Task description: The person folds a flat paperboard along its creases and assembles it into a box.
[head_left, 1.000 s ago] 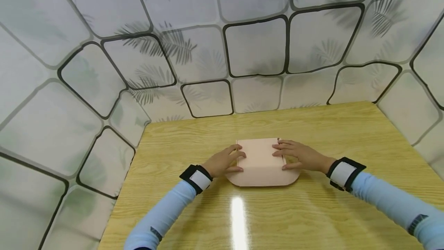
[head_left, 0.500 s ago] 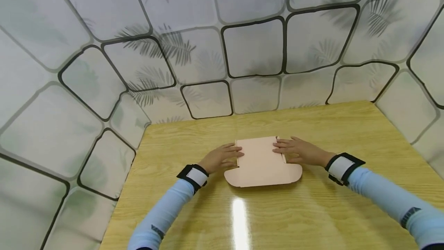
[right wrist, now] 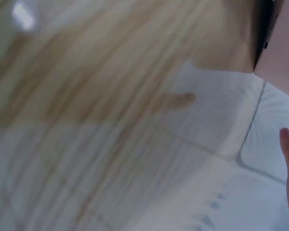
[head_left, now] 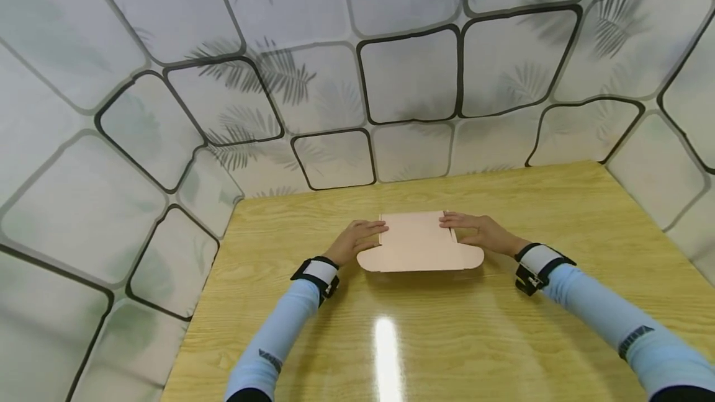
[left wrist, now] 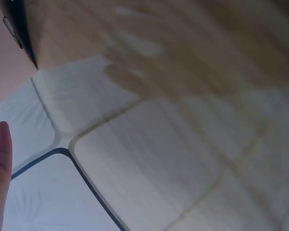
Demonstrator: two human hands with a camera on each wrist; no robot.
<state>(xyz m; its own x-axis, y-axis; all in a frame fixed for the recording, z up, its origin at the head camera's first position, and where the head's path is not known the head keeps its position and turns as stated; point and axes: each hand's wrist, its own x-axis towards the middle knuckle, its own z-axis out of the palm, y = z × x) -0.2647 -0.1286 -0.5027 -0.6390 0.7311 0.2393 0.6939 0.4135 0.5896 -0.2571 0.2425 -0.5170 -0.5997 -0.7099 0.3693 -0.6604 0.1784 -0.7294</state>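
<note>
A pale pink cardboard box [head_left: 414, 231] with a wide, round-cornered front flap [head_left: 421, 259] is between both hands in the head view. My left hand [head_left: 353, 241] touches its left side, fingers fairly straight along the edge. On the opposite side, my right hand [head_left: 485, 232] lays extended fingers over the box's right edge. A shadow lies beneath the flap, which stands off the table. Part of the box [left wrist: 7, 57] and one straight digit show in the left wrist view. The right wrist view likewise catches a box corner [right wrist: 284, 53] and one digit. The box's underside is hidden.
The box is over a glossy wood-grain table [head_left: 313, 216] with a bright light reflection toward the front. A patterned covering [head_left: 413, 73] with rounded outlines and leaf prints rises behind and to both sides.
The flap first flattened toward me, and both hands slid off the front part to the sides. Since then, hands and box have shifted away from me and the flap's front edge has risen.
</note>
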